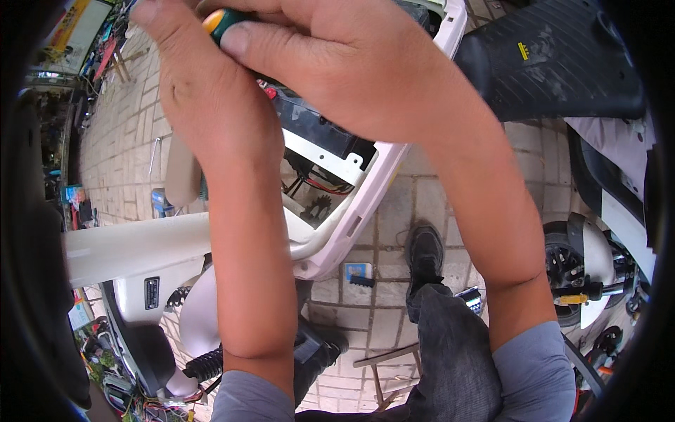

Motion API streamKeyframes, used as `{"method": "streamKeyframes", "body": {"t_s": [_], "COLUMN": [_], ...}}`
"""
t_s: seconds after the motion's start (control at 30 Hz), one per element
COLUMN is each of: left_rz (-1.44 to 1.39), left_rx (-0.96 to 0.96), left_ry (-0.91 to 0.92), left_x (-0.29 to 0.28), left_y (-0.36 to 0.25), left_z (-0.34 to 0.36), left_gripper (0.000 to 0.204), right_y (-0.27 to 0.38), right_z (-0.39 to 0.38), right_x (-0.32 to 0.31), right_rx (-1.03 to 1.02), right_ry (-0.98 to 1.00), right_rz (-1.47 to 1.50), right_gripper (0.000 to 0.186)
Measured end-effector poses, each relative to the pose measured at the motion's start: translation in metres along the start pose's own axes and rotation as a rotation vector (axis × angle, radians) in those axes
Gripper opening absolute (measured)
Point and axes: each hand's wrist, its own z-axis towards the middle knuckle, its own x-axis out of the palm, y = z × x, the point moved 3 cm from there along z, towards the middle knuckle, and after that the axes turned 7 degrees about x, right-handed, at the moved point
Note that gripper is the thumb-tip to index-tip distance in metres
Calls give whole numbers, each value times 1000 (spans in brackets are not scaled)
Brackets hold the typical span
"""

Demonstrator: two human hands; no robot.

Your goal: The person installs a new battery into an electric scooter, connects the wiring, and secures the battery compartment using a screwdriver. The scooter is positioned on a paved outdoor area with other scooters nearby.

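1. The screwdriver handle (219, 21), orange and green, sat at the top of the view; only its butt end showed, pinched between the thumb of the left hand (211, 105) and the thumb of the right hand (351, 67); the shaft was hidden behind the hands.
2. Both hands' fingers were curled and pressed together around the handle; the two hands touched each other.
3. Both forearms rose from the lower edge, grey sleeves pushed up, converging above the scooter body (365, 197), whose pale panel lay open with a black compartment (316, 130) and wires (316, 184) just beneath the hands.
4. The black seat (555, 60) stood near on the right; brick paving (394, 239) lay below, with a black shoe (425, 254) and a small blue item (358, 273) beside it; a wheel (566, 264) stood well right.
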Motion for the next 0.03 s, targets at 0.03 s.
{"method": "streamKeyframes", "body": {"t_s": [0.03], "left_rz": [10], "left_rx": [1], "left_ry": [-1], "left_x": [-2], "left_y": [0], "left_z": [0], "left_gripper": [80], "right_y": [-1], "right_z": [1], "right_x": [2], "right_rx": [-3], "right_ry": [3], "right_rz": [9], "right_gripper": [28]}}
